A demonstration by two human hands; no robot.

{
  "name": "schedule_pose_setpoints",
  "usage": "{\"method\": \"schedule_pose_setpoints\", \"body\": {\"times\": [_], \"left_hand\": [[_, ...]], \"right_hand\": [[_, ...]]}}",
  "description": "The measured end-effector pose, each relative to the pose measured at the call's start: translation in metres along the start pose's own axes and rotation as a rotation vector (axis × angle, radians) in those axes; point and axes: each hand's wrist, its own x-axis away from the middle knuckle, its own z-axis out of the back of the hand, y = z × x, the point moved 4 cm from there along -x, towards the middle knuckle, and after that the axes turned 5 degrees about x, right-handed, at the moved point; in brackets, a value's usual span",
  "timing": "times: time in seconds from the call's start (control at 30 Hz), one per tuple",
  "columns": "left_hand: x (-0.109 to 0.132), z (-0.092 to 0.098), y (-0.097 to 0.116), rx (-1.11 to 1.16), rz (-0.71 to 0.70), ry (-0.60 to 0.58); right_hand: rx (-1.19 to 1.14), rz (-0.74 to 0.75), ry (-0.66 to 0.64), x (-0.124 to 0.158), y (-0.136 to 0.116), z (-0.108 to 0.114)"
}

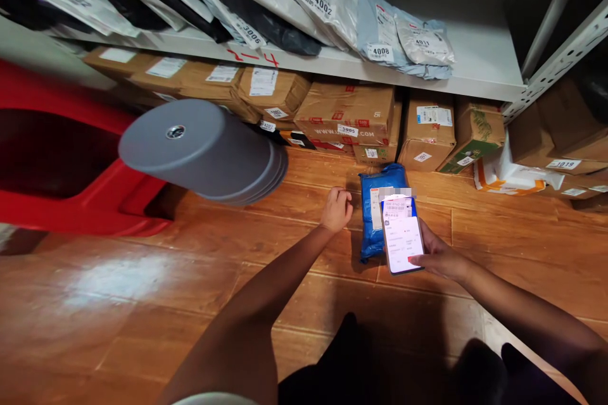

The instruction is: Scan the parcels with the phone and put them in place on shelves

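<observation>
Lying on wood floor [213, 234]: one crinkly blue plastic parcel [371, 242]. One flat phone [403, 237] pinched by right hand [437, 254]. Left hand [336, 210] grip loosely curled in.

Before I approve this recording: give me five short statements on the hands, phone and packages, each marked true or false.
1. The right hand holds the phone. True.
2. The left hand is beside the blue package, not gripping it. True.
3. The bag labelled 4011 lies on the shelf. True.
4. The blue package lies on that shelf too. False: it is on the floor.
5. The phone's screen is dark. False: it is lit.
</observation>
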Motion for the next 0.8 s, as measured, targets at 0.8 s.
{"method": "schedule_pose_setpoints", "body": {"times": [0.8], "left_hand": [[0.015, 0.109, 0.108, 0.101, 0.364, -0.534]], "right_hand": [[-0.202, -0.280, 0.163, 0.109, -0.101, 0.002]]}}
